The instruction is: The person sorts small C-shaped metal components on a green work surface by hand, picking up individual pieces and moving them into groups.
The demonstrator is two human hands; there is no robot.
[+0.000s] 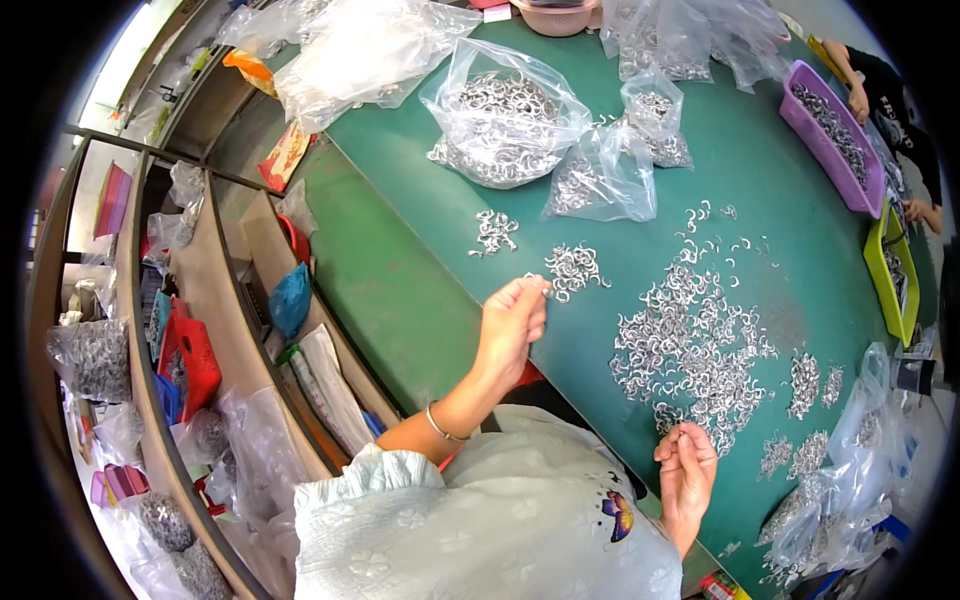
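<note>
loose metal hooks [690,350] lie heaped on a green table [745,140], pointing every way, the heap's long axis running away from the wearer. right hand [687,478], at the heap's near edge, and left hand [512,322], by a small pile [577,271], pinch fingertips together; whether either holds a hook cannot be told.

Left hand [512,322], right hand [688,476], both pinching

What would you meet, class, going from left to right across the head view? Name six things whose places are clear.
Red bin → blue bag → bracelet → left hand → biggest metal pile → lime tray.
</note>
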